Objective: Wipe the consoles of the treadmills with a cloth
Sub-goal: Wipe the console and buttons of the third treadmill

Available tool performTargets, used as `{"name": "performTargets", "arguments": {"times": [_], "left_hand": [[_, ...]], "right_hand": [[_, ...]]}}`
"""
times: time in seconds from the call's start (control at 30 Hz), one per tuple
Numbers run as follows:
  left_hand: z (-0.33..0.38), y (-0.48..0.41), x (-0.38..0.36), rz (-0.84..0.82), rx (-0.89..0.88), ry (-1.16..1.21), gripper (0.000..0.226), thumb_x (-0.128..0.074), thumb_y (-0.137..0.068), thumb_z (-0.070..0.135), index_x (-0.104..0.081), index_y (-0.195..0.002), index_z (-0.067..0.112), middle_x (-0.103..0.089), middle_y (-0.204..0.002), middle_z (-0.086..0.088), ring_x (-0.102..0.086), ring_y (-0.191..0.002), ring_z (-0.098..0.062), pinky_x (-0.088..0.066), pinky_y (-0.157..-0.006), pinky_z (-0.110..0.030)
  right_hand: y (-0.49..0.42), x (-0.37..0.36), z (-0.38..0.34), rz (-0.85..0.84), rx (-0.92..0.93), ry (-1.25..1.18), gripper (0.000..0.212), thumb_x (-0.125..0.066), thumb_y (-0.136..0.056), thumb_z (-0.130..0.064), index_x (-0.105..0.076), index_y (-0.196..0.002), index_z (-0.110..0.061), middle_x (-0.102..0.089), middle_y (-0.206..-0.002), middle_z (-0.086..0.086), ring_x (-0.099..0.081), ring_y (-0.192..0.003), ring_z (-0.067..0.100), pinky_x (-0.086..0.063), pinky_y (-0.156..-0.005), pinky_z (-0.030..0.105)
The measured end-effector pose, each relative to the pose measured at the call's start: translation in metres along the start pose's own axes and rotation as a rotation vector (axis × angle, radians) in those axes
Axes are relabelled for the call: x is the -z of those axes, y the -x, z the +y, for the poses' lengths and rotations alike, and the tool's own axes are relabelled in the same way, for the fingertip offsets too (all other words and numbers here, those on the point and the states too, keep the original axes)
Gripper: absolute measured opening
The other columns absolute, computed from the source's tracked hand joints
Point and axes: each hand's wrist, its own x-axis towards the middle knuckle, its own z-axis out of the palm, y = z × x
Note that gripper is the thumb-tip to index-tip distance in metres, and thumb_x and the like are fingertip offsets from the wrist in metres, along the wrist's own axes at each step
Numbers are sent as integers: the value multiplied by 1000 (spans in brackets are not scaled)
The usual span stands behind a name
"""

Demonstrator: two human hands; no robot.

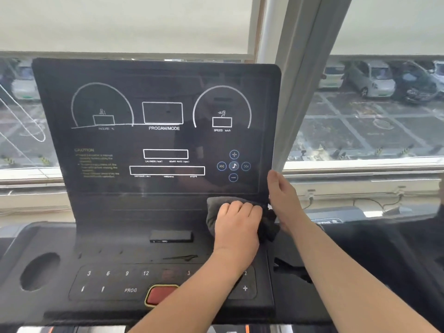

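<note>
The black treadmill console (156, 140) stands upright in front of me, with white dial outlines and round music buttons on its screen. A dark grey cloth (216, 207) lies bunched against the lower right of the panel, just below the screen. My left hand (236, 222) sits on the cloth with its fingers curled over it, pressing it to the console. My right hand (284, 200) grips the console's right edge beside the cloth, thumb at the front and fingers hidden behind the panel.
Below the screen is a keypad with numbers, PROG and a red stop button (161, 294). A round cup holder (39, 271) is at the lower left. A grey pillar (302, 80) and windows over a car park stand behind. A second treadmill's console (336, 217) is at right.
</note>
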Motion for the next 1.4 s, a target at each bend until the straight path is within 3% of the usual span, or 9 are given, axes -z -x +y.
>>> {"name": "performTargets", "arguments": {"times": [0.2,0.33,0.5,0.63,0.73,0.83,0.97,1.27,1.4], "left_hand": [[-21,-5,10,-128,-199,-17,40,-68,-61,15,-71,-100,23,-68,-89,8,-60,-88,-22,-46,-75,-35],[-42,1,20,-139,-202,22,46,-64,-65,15,-70,-110,22,-69,-99,8,-61,-95,-23,-46,-80,-36],[-73,14,42,-95,-71,102,51,-63,-66,20,-68,-117,22,-70,-109,9,-61,-102,-20,-47,-84,-33],[-105,26,60,-100,-28,123,51,-60,-66,24,-68,-116,22,-71,-108,9,-62,-103,-20,-48,-85,-34],[-135,36,73,-95,5,131,50,-58,-68,25,-68,-116,23,-72,-108,9,-62,-103,-21,-49,-85,-38],[-173,51,88,-79,23,132,51,-60,-67,22,-69,-117,23,-72,-109,9,-62,-104,-21,-50,-87,-39],[-236,71,111,-75,26,86,53,-58,-65,22,-68,-117,21,-71,-111,7,-62,-105,-24,-50,-84,-39],[-336,155,120,-45,251,22,59,-77,-61,2,-67,-119,14,-66,-117,-3,-58,-102,-34,-54,-83,-45],[-335,189,117,-118,302,57,48,-71,-65,13,-69,-112,17,-68,-111,1,-60,-97,-32,-54,-78,-44]], "right_hand": [[9,-10,-6,89,28,98,43,-33,-112,-48,-64,-98,-23,-69,-97,-6,-61,-90,9,-47,-79,26],[13,-11,-4,126,24,146,47,-33,-111,-48,-67,-126,-20,-70,-118,-4,-60,-110,15,-43,-93,30],[24,-26,-4,315,-110,22,39,-45,-104,-45,-58,-83,-15,-59,-84,3,-51,-83,24,-42,-71,39],[55,-56,-15,503,-10,144,14,-52,-99,-31,-62,-106,-24,-63,-106,0,-62,-93,20,-49,-82,38],[85,-102,-31,385,55,92,9,-54,-102,-25,-62,-99,-25,-63,-92,-10,-59,-81,-1,-44,-74,22],[102,-151,-37,303,88,55,13,-59,-102,-17,-67,-91,-18,-67,-85,-6,-59,-73,-4,-44,-71,11],[118,-207,-40,191,-19,-34,24,-60,-103,-21,-67,-84,-8,-56,-67,3,-50,-63,15,-44,-63,32],[154,-270,-34,123,-189,-85,25,-59,-104,-19,-70,-85,-6,-56,-59,3,-50,-56,16,-43,-54,28],[167,-283,-33,88,-235,-49,25,-58,-104,-20,-69,-88,-3,-58,-58,1,-50,-51,13,-43,-54,29]]}}
